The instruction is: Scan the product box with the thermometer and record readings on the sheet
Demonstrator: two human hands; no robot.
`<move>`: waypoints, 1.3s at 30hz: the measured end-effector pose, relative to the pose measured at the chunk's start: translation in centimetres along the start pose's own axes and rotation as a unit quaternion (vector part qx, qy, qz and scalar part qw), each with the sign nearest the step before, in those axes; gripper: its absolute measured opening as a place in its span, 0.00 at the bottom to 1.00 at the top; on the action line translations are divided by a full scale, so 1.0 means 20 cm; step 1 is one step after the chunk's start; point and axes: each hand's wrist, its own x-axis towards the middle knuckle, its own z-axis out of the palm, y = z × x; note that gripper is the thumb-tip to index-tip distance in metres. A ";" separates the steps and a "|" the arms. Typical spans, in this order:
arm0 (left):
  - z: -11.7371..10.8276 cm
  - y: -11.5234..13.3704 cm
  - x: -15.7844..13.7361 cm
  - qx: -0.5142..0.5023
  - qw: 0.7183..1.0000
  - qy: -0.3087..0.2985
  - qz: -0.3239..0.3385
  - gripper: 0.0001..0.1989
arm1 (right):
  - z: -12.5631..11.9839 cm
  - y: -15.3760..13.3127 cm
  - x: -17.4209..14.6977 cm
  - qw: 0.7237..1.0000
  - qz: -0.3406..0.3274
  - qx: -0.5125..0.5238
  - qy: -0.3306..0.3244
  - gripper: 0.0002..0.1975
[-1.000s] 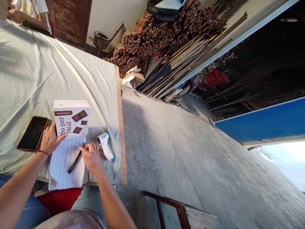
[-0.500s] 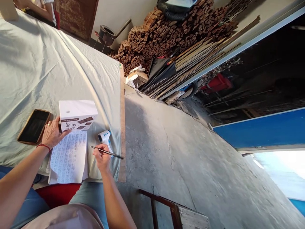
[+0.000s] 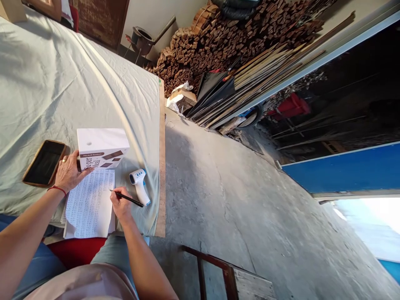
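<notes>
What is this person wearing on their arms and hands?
Both forearms are bare, with no sleeves in view. The left hand has a thin red cord bracelet at the wrist and a gold ring on one finger. The right hand wears nothing visible.

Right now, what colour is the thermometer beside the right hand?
White with a blue trim, the thermometer shows best in the head view.
</notes>
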 end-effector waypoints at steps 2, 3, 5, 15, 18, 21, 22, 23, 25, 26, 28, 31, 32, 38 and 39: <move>0.00 0.00 0.00 0.003 1.000 0.000 0.001 0.43 | 0.00 0.01 0.00 1.000 -0.013 -0.013 0.001 0.07; 0.00 0.00 0.00 0.004 1.000 -0.001 0.001 0.43 | 0.00 0.01 0.00 1.000 -0.020 -0.019 0.002 0.07; -0.01 0.01 0.00 0.008 1.000 -0.004 0.001 0.44 | 0.01 0.02 -0.01 0.999 -0.040 -0.031 0.003 0.07; -0.02 0.03 -0.01 0.017 1.000 -0.013 -0.001 0.42 | 0.03 0.05 -0.01 0.985 -0.143 -0.085 0.050 0.08; -0.02 0.03 0.00 0.013 1.000 -0.010 -0.002 0.41 | 0.02 0.04 -0.01 0.984 -0.143 -0.093 0.052 0.08; -0.02 0.03 0.00 0.013 1.000 -0.012 -0.002 0.42 | 0.03 0.04 -0.01 0.982 -0.152 -0.092 0.062 0.08; -0.02 0.03 0.00 0.013 1.000 -0.013 -0.003 0.43 | 0.03 0.04 -0.01 0.981 -0.158 -0.089 0.066 0.07; -0.02 0.03 0.00 0.013 1.000 -0.014 -0.004 0.43 | 0.03 0.04 -0.01 0.980 -0.163 -0.086 0.069 0.07; -0.03 0.03 0.00 0.013 1.000 -0.015 -0.006 0.43 | 0.03 0.05 -0.01 0.980 -0.168 -0.081 0.073 0.06; -0.03 0.03 -0.01 0.012 1.000 -0.015 -0.007 0.43 | 0.03 0.05 -0.01 0.980 -0.168 -0.079 0.073 0.06; -0.03 0.03 -0.01 0.010 1.000 -0.015 -0.005 0.43 | 0.04 0.05 -0.01 0.981 -0.164 -0.080 0.069 0.07; -0.02 0.03 0.00 0.008 1.000 -0.013 -0.003 0.43 | 0.03 0.06 -0.01 0.982 -0.158 -0.082 0.067 0.07; -0.02 0.03 0.00 0.008 1.000 -0.011 -0.003 0.43 | 0.03 0.06 -0.01 0.982 -0.157 -0.083 0.067 0.07; -0.03 0.04 -0.01 0.002 1.000 -0.012 -0.005 0.43 | 0.02 0.05 -0.01 0.979 -0.165 -0.095 0.068 0.06; -0.03 0.04 -0.01 0.000 1.000 -0.014 -0.006 0.43 | 0.02 0.05 -0.01 0.980 -0.165 -0.093 0.066 0.06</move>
